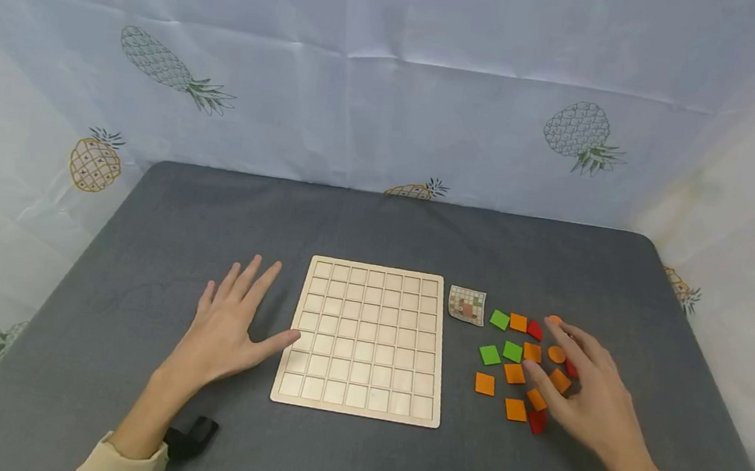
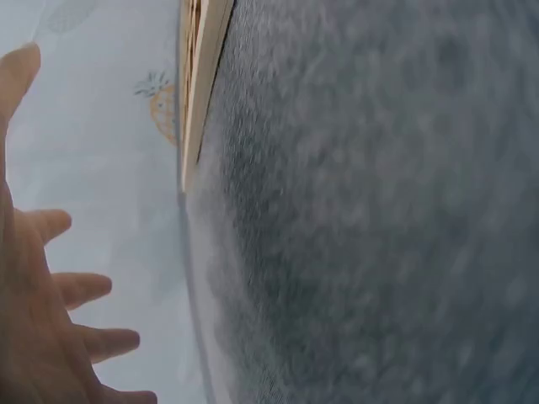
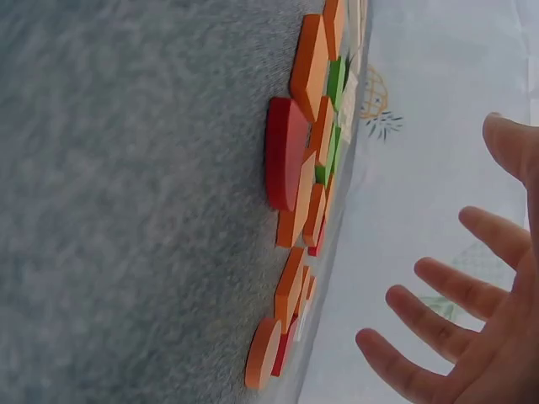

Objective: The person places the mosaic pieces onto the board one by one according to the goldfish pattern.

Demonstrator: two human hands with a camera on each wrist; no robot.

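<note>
A square light-wood grid board point(image 1: 365, 332) lies flat on the grey table, bare wood showing in its cells. My left hand point(image 1: 224, 331) is beside its left edge, fingers spread, the thumb tip over the rim in the head view. Over the right side of a loose group of tiles is my right hand point(image 1: 591, 395); its fingers point(image 3: 442, 328) are apart and hold nothing in the right wrist view. The group has green squares point(image 1: 500, 320), orange squares point(image 1: 485, 384), orange discs point(image 1: 557, 354) and red pieces with a curved side point(image 3: 286, 156). Some tiles are partly hidden by the right hand.
A small printed grid card point(image 1: 466, 305) lies between the board and the tiles. Dark straps point(image 1: 192, 437) show near the wrists. Pale cloth point(image 1: 391, 127) with pineapple prints hangs behind and beside the grey table point(image 1: 349, 464).
</note>
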